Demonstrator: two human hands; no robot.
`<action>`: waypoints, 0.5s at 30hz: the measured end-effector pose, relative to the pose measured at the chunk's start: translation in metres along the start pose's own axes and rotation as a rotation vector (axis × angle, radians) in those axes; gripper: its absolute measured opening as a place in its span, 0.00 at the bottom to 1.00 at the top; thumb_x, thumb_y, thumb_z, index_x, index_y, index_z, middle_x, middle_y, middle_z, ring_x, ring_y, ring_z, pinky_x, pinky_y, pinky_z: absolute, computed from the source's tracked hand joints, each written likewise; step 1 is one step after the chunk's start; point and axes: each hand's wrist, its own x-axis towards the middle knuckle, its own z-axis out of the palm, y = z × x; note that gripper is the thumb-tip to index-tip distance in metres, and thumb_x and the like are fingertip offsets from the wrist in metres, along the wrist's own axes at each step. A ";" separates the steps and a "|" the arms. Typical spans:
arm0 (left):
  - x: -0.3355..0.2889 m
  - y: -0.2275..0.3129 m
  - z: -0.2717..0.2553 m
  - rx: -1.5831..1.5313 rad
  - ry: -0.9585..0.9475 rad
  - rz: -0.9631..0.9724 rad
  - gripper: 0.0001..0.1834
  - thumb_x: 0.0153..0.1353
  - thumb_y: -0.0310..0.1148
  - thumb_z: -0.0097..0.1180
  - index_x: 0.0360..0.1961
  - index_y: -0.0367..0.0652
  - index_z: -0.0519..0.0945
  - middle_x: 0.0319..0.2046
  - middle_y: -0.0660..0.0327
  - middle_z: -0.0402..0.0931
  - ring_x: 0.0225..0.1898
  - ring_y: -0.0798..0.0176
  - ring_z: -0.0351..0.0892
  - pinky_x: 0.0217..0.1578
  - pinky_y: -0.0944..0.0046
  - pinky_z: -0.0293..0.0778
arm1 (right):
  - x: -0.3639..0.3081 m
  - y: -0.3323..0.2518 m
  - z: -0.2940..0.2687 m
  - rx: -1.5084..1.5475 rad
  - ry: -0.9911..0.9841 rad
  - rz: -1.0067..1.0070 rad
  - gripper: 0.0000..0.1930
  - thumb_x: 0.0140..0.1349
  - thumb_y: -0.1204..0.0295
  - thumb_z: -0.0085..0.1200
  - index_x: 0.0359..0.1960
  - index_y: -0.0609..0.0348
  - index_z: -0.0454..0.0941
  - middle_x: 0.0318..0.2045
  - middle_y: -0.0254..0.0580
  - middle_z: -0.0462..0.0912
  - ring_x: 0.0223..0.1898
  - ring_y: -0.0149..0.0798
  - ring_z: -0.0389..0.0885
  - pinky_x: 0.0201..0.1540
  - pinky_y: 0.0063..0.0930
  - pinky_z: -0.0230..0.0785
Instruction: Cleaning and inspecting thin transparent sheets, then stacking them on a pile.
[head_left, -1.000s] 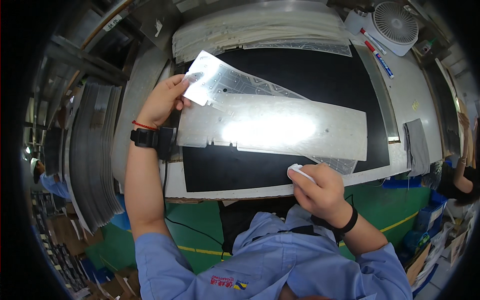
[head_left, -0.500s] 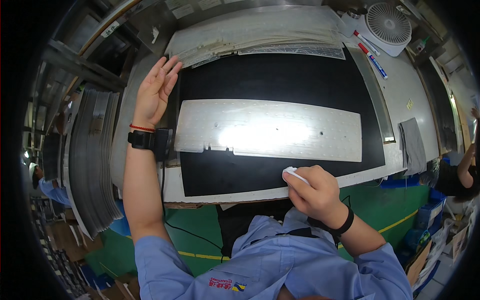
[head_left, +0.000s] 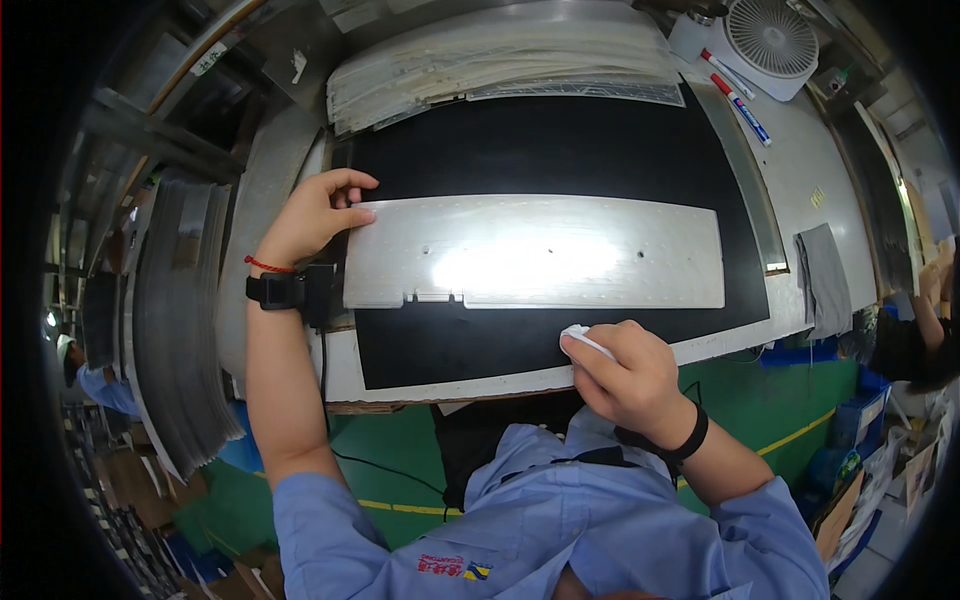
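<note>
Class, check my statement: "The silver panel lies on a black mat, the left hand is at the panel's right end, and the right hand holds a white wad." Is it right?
Not quite: the head view shows the left hand at the left end of the silver panel, not the right. The rest stands.

A light-blue short-sleeved shirt [head_left: 540,535] bears red embroidery [head_left: 440,566] and a blue-and-yellow emblem [head_left: 478,572], bottom centre. Left of frame: thin red cord bracelet [head_left: 270,264], black square-cased wrist device [head_left: 278,291]; lower right: black wristband [head_left: 694,438].
</note>
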 end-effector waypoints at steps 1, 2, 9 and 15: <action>0.000 -0.002 -0.001 0.001 0.000 -0.013 0.17 0.52 0.26 0.66 0.45 0.39 0.81 0.35 0.70 0.73 0.34 0.74 0.68 0.38 0.74 0.67 | 0.001 -0.001 0.000 0.001 -0.004 0.004 0.20 0.44 0.79 0.61 0.43 0.60 0.81 0.34 0.40 0.81 0.27 0.39 0.77 0.27 0.28 0.70; 0.000 -0.003 -0.001 0.002 0.001 -0.027 0.14 0.53 0.26 0.65 0.42 0.38 0.82 0.33 0.70 0.74 0.33 0.74 0.68 0.38 0.74 0.67 | 0.001 -0.001 0.000 0.003 -0.008 0.007 0.20 0.44 0.79 0.61 0.43 0.60 0.81 0.34 0.40 0.81 0.27 0.39 0.77 0.27 0.28 0.70; 0.003 -0.009 0.000 -0.094 0.044 0.049 0.08 0.61 0.32 0.61 0.36 0.37 0.81 0.31 0.67 0.78 0.35 0.73 0.73 0.39 0.70 0.70 | 0.001 -0.003 0.001 -0.018 -0.014 0.005 0.19 0.44 0.79 0.61 0.43 0.59 0.81 0.33 0.40 0.80 0.27 0.39 0.77 0.27 0.29 0.70; 0.007 -0.018 0.000 -0.263 0.042 0.109 0.09 0.65 0.35 0.57 0.39 0.39 0.79 0.30 0.68 0.77 0.33 0.74 0.72 0.38 0.72 0.69 | -0.002 0.000 0.001 -0.006 -0.021 0.008 0.20 0.44 0.78 0.62 0.43 0.59 0.81 0.34 0.39 0.80 0.28 0.38 0.77 0.27 0.29 0.71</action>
